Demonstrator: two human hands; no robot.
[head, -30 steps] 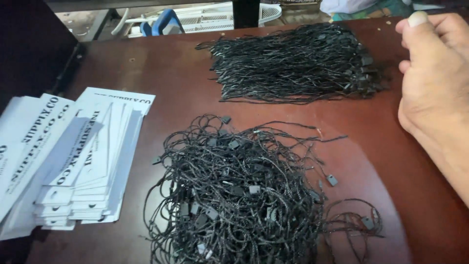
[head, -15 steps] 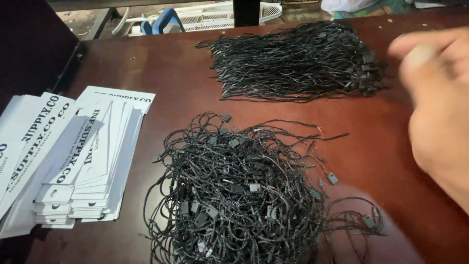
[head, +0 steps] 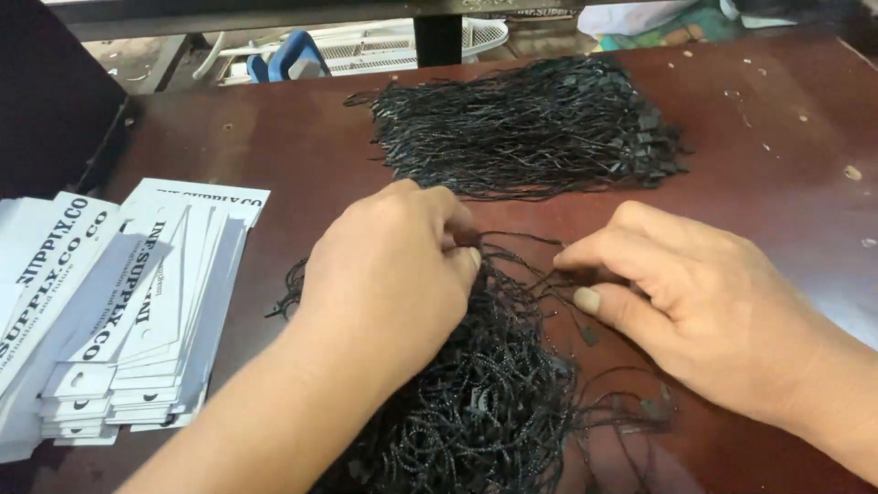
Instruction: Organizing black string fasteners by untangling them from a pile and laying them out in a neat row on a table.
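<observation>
Hands are busy at a dark red-brown counter (head: 274, 146). Both hands sit on top of a messy pile of black strings (head: 485, 393) that lies near the front edge of the counter, in the middle. The strings in this pile are tangled, and small black clips show here and there among them.

The left hand (head: 389, 265) rests over the left part of the messy pile. Its fingers (head: 453, 220) are curled in tight and pinch a few strings at the top of the pile. The right hand (head: 704, 302) lies on the right part of the same pile. Its thumb (head: 594, 300) and first fingers are pressed together and pinch some strings too. The two hands are close to each other, with thin strings running between them.

Farther back on the counter lies a second pile of black strings (head: 530, 128). This one is neat, with the strings lying side by side and the little clips all at the right end. It is apart from the messy pile and no hand touches it.

On the left side of the counter lies a stack of white paper tags (head: 155, 311) with black print. The tags are fanned out and each has a small hole at the near end. They are apart from the left hand.

Past the far edge of the counter, a blue thing (head: 293, 55) and a white wire rack (head: 384, 50) show.
</observation>
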